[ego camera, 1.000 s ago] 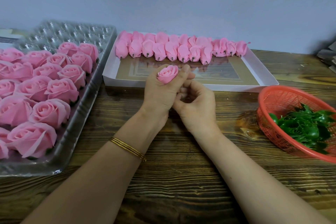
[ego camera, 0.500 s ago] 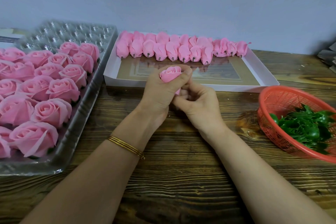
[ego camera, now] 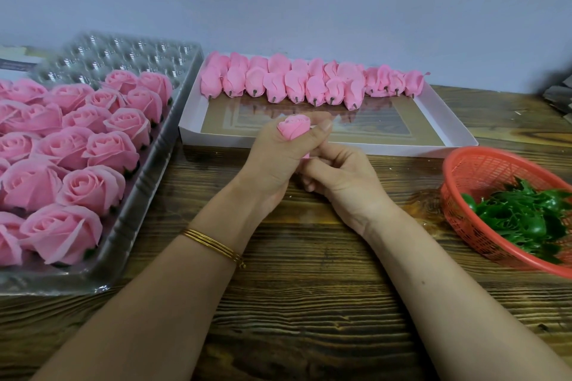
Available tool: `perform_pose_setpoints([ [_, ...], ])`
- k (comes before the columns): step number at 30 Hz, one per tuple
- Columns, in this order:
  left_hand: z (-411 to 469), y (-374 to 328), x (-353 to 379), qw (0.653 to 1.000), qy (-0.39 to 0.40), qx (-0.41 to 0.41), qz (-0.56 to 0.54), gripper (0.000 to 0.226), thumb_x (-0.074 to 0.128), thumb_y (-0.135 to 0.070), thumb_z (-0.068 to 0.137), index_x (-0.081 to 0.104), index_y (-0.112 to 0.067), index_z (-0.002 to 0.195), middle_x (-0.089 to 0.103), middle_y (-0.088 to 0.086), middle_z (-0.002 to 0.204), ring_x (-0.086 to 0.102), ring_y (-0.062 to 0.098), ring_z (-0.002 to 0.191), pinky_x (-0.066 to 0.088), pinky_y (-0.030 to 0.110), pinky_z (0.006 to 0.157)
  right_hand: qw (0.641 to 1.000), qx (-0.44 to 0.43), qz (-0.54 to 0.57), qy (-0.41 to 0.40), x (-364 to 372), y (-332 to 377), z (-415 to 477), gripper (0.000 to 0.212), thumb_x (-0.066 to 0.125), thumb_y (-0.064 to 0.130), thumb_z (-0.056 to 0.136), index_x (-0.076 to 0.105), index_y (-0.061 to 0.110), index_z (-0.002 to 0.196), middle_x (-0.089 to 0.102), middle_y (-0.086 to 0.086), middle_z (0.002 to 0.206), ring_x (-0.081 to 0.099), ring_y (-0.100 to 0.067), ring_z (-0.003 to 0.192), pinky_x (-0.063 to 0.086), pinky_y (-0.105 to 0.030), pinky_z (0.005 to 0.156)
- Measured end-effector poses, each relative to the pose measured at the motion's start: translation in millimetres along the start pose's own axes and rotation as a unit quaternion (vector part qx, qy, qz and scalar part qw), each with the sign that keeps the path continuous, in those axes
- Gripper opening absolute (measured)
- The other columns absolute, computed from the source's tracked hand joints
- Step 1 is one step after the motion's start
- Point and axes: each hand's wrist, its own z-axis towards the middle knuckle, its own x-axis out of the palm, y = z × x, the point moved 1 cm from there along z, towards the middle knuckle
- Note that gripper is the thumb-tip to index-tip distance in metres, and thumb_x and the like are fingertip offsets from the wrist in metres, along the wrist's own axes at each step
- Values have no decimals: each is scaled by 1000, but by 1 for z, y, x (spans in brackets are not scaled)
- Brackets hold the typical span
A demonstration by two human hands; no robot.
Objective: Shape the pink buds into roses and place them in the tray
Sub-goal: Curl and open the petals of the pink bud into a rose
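My left hand (ego camera: 272, 161) grips a pink bud (ego camera: 293, 129) with thumb and fingers curled round it; only its rolled top shows. My right hand (ego camera: 343, 179) is curled just below and to the right, its fingertips pinching the bud's lower end where a sliver of pink shows. A clear plastic tray (ego camera: 148, 176) on the left holds several finished pink roses (ego camera: 89, 192). A white shallow box (ego camera: 328, 148) behind the hands holds a row of unshaped pink buds (ego camera: 309, 83) along its far side.
A red mesh basket (ego camera: 458, 182) of green leaf pieces (ego camera: 523, 219) stands at the right on the wooden table (ego camera: 309, 303). The tray's far cells (ego camera: 130, 56) hold nothing. A grey wall runs behind.
Both hands, with the bud, have shifted slightly right and away. The bud has turned a little in my left hand and sits deeper between thumb and fingers.
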Motion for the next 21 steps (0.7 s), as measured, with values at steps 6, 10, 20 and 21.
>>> perform_pose_setpoints([
  [6,1,3,2,998,-54,25,-1,16,67,-9,89,66,-9,105,62,-1,71,55,13,64,51,22,56,990,-69,-100,-68,5,-2,-3,27,74,-10,73,62,14,77,63,7,62,55,-10,62,48,-19,61],
  [10,1,3,4,997,-62,43,-11,22,68,-5,88,61,-5,109,60,-5,65,48,20,68,49,22,52,976,-104,-151,-117,7,-6,-3,23,78,-1,70,63,16,73,63,3,65,55,-14,63,51,-34,66],
  [20,2,2,1,997,-61,39,-3,22,73,-7,84,64,-11,104,58,-2,71,57,8,59,54,22,56,993,-77,-68,-50,7,-2,-3,25,67,-13,78,63,10,73,57,12,55,48,-1,54,42,-12,60],
  [21,2,1,0,997,-61,38,3,22,74,-8,84,65,-12,104,58,-2,73,57,8,60,52,23,56,995,-69,-58,-40,7,-1,-3,26,65,-14,79,63,11,73,57,12,54,48,1,53,42,-11,59],
])
